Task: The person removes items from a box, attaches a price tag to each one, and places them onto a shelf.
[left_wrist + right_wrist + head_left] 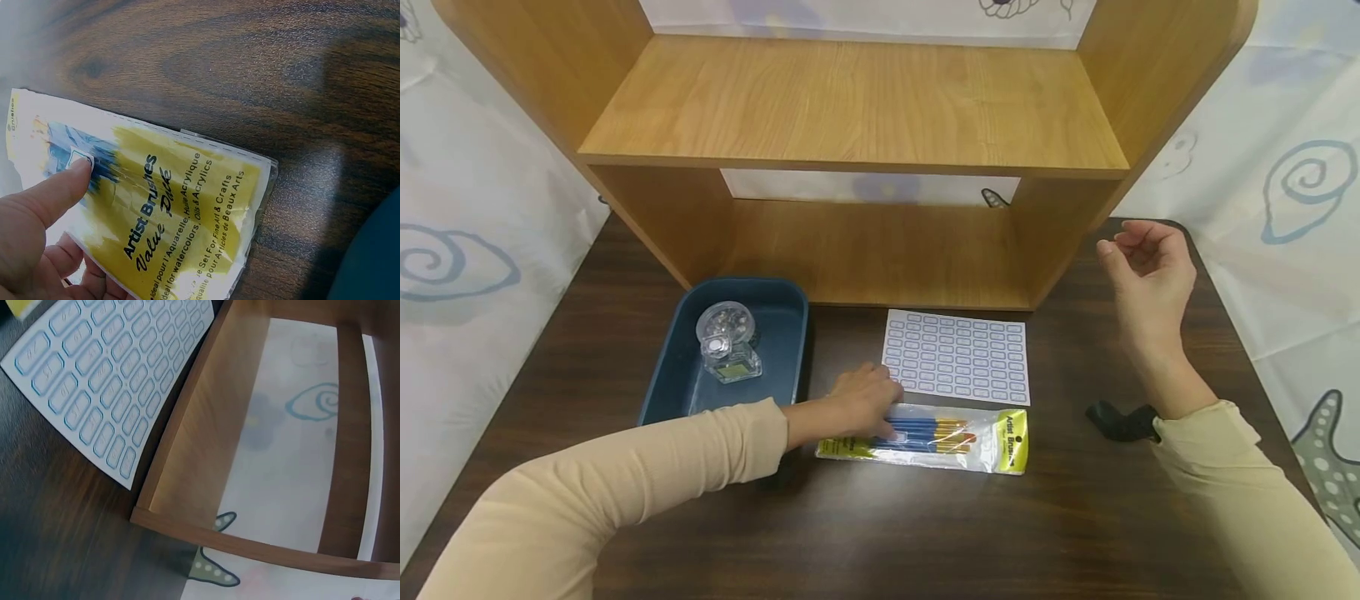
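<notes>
- Brush pack [936,437], midway between the table's [962,533] left and right edges; reads "Artist Brushes Value Pack".
- Left hand [861,404]: thumb presses label [76,154], others partly hidden.
- Right hand [1153,292]: loosely curled, near right edge.

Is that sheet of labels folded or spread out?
Spread out: the label sheet lies flat on the table, printed rows showing, no fold visible.

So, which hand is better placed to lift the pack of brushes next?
Likely the left hand: its thumb touches the brush pack. The right hand is raised beside the shelf unit, apart from the pack, holding nothing visible.
</notes>
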### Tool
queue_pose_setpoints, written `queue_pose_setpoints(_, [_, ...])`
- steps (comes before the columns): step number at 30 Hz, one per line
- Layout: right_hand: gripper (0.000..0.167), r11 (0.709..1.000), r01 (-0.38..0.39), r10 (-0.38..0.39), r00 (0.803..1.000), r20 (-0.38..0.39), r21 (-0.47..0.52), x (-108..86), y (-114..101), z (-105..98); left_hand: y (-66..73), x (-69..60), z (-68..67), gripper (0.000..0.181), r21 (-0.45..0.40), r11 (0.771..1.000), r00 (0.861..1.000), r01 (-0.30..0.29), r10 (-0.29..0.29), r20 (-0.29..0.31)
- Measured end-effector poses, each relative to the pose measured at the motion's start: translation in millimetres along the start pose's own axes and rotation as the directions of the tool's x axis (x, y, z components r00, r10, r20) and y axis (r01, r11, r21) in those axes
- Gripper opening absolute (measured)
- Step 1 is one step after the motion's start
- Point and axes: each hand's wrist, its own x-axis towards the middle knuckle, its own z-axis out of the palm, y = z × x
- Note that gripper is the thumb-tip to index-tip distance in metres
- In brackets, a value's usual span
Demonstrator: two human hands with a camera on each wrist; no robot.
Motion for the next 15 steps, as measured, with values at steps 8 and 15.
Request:
queue_pose_setpoints(8, [0.022,0.987,-0.02,0.023,1.0,0.016,-0.157,12.9,3.8,6.1,1.8,-0.3,-0.9,0.034,-0.008,1.0,1.0,-0.006,0.006,0.02])
queue_pose_setpoints(15, [0.021,0.987,-0.021,0.024,0.999,0.02,-0.158,18.6,11.6,8.1,2.8,-2.2,-5.6,0.023,-0.109,0.994,0.999,-0.003,0.007,0.039])
